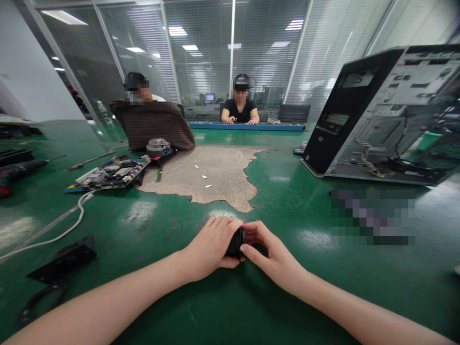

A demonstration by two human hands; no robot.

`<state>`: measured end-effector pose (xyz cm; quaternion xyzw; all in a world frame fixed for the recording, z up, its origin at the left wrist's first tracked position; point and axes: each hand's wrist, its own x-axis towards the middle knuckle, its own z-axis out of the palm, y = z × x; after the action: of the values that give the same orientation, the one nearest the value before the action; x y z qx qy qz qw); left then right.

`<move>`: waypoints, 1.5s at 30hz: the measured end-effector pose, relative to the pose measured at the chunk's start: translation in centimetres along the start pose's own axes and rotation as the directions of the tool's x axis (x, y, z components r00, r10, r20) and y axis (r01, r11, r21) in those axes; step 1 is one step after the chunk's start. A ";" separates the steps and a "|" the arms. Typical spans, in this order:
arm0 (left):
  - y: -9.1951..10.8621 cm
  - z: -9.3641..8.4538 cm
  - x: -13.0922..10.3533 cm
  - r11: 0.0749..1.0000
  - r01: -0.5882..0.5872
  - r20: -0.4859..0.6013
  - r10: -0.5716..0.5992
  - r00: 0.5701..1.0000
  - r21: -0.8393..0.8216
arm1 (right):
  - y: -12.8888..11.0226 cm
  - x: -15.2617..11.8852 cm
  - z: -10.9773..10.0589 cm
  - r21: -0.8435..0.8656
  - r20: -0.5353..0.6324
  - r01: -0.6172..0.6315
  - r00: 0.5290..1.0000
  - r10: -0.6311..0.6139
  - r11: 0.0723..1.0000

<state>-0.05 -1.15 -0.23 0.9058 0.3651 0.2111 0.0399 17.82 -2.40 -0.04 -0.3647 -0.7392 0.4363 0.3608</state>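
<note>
Near the front middle of the green table, my left hand (212,247) curls over a small black part (235,243). The thumb and fingers of my right hand (268,251) pinch the rim-like right side of the same part. Most of it is hidden by my fingers, so its exact kind does not show. To the left of my forearm lies a black housing with a round opening (68,258). A black ring-shaped piece (41,304), perhaps a coiled cable, rests in front of it.
A circuit board (111,172), cooling fan (158,147) and white cable (81,208) lie left, near a power drill (21,170). At right stands an opened computer case (359,120). White scraps (204,177) dot the bare patch (230,167). Two people sit beyond.
</note>
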 end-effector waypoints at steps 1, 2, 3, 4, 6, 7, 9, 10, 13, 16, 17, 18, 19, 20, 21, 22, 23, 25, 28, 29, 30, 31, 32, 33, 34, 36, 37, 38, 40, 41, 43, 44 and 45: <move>0.0 -0.1 0.0 1.000 0.000 0.005 0.000 1.000 0.001 | -0.1 -0.1 0.0 -0.014 0.007 0.016 1.000 -0.016 1.000; 0.0 -0.1 0.0 1.000 -0.003 0.007 0.003 1.000 0.001 | -0.1 -0.2 -0.1 -0.040 0.005 0.048 0.999 -0.048 0.998; 0.0 -0.2 0.0 1.000 -0.007 0.008 0.007 1.000 0.000 | -0.2 -0.3 -0.1 -0.076 -0.003 0.088 0.996 -0.089 0.993; 0.0 -0.2 0.0 1.000 -0.009 0.008 0.010 1.000 -0.004 | -0.2 -0.3 -0.1 -0.114 -0.013 0.130 0.991 -0.132 0.985; 0.1 -0.3 0.0 1.000 -0.010 0.003 0.010 1.000 -0.015 | -0.2 -0.4 -0.2 -0.168 -0.035 0.192 0.979 -0.200 0.967; 0.1 -0.3 0.0 1.000 -0.009 0.003 0.009 1.000 -0.021 | -0.2 -0.3 -0.2 -0.173 -0.044 0.205 0.976 -0.215 0.963; 0.1 -0.3 0.0 1.000 -0.007 -0.003 0.007 1.000 -0.027 | -0.1 -0.2 -0.1 -0.142 -0.062 0.198 0.976 -0.208 0.970; 0.1 -0.2 0.0 1.000 -0.008 -0.004 0.008 1.000 -0.028 | 0.0 -0.2 -0.1 -0.118 -0.067 0.182 0.979 -0.190 0.976; 0.1 -0.1 0.0 1.000 -0.008 -0.009 0.008 1.000 -0.024 | 0.2 -0.1 0.0 -0.060 -0.047 0.112 0.992 -0.115 0.992; 0.0 -0.1 0.0 1.000 -0.003 -0.006 0.003 1.000 -0.022 | 0.2 -0.2 0.0 -0.058 -0.015 0.072 0.997 -0.073 0.996; 0.0 -0.1 0.0 1.000 -0.004 -0.004 0.004 1.000 -0.021 | 0.2 -0.3 0.0 -0.068 -0.014 0.080 0.997 -0.081 0.994; 0.0 -0.1 0.0 1.000 -0.007 -0.004 0.007 1.000 -0.021 | 0.1 -0.4 0.0 -0.086 -0.015 0.099 0.995 -0.100 0.991; 0.0 -0.2 0.0 1.000 -0.011 -0.005 0.011 1.000 -0.021 | 0.0 -0.4 0.0 -0.104 -0.022 0.124 0.992 -0.127 0.987; 0.0 -0.2 0.0 1.000 -0.014 -0.006 0.014 1.000 -0.021 | -0.1 -0.5 -0.1 -0.129 -0.022 0.155 0.987 -0.159 0.979; 0.0 -0.2 0.0 1.000 -0.017 -0.009 0.017 1.000 -0.022 | -0.2 -0.5 -0.1 -0.155 -0.021 0.185 0.982 -0.190 0.971; 0.1 -0.2 0.0 1.000 -0.019 -0.010 0.019 1.000 -0.024 | -0.2 -0.5 -0.1 -0.163 -0.032 0.200 0.978 -0.208 0.966; 0.1 -0.2 0.0 1.000 -0.018 -0.010 0.018 1.000 -0.023 | -0.2 -0.5 -0.1 -0.158 -0.040 0.206 0.976 -0.215 0.966; 0.1 -0.1 0.1 1.000 -0.016 -0.019 0.015 1.000 -0.016 | 0.0 -0.4 -0.1 -0.120 -0.062 0.189 0.978 -0.198 0.975; 0.1 -0.1 0.0 1.000 -0.010 -0.009 0.010 1.000 -0.011 | 0.3 -0.1 0.0 -0.055 -0.060 0.124 0.990 -0.127 0.991; 0.1 -0.1 0.0 1.000 -0.006 -0.006 0.006 1.000 -0.009 | 0.3 -0.1 0.0 -0.046 -0.048 0.101 0.993 -0.103 0.994; 0.1 -0.1 0.0 1.000 -0.003 -0.004 0.002 1.000 -0.008 | 0.3 -0.1 0.0 -0.047 -0.030 0.082 0.996 -0.084 0.996; 0.1 -0.1 0.0 1.000 0.001 -0.001 -0.001 1.000 -0.006 | 0.2 -0.1 0.0 -0.054 -0.014 0.071 0.997 -0.072 0.996; 0.1 -0.1 0.0 1.000 0.002 0.002 -0.002 1.000 -0.006 | 0.1 -0.2 0.0 -0.066 -0.004 0.072 0.997 -0.073 0.995; 0.1 -0.1 0.0 1.000 0.002 0.003 -0.002 1.000 -0.007 | 0.0 -0.3 0.0 -0.083 0.000 0.087 0.996 -0.087 0.993; 0.1 -0.2 0.0 1.000 -0.002 0.003 0.002 1.000 -0.009 | -0.1 -0.4 -0.1 -0.104 -0.002 0.110 0.994 -0.110 0.989; 0.0 -0.1 0.0 1.000 -0.012 -0.004 0.012 1.000 -0.019 | -0.3 -0.5 -0.1 -0.147 -0.015 0.167 0.985 -0.171 0.975; 0.0 -0.1 0.0 1.000 -0.015 -0.011 0.015 1.000 -0.024 | -0.3 -0.5 -0.2 -0.165 -0.020 0.192 0.980 -0.198 0.967; 0.0 -0.1 0.0 0.999 -0.016 -0.019 0.016 1.000 -0.028 | -0.3 -0.5 -0.2 -0.167 -0.035 0.206 0.976 -0.215 0.964; 0.0 0.0 0.0 0.999 -0.014 -0.031 0.013 0.999 -0.034 | -0.1 -0.4 -0.2 -0.138 -0.063 0.208 0.974 -0.218 0.968; 0.1 0.0 0.0 0.999 -0.011 -0.032 0.010 0.999 -0.034 | 0.0 -0.3 -0.1 -0.112 -0.077 0.195 0.976 -0.204 0.974; 0.1 0.0 0.0 1.000 -0.008 -0.027 0.007 1.000 -0.031 | 0.2 -0.1 -0.1 -0.060 -0.082 0.141 0.986 -0.146 0.988; 0.1 0.0 0.0 1.000 -0.007 -0.022 0.006 1.000 -0.026 | 0.2 -0.1 0.0 -0.042 -0.072 0.106 0.991 -0.109 0.993; 0.1 0.0 0.0 1.000 -0.007 -0.019 0.006 1.000 -0.021 | 0.2 0.0 0.0 -0.030 -0.057 0.073 0.996 -0.074 0.997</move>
<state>0.01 -1.21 -0.22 0.9045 0.3603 0.2235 0.0454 17.87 -2.36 -0.25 -0.3548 -0.7475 0.4014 0.3928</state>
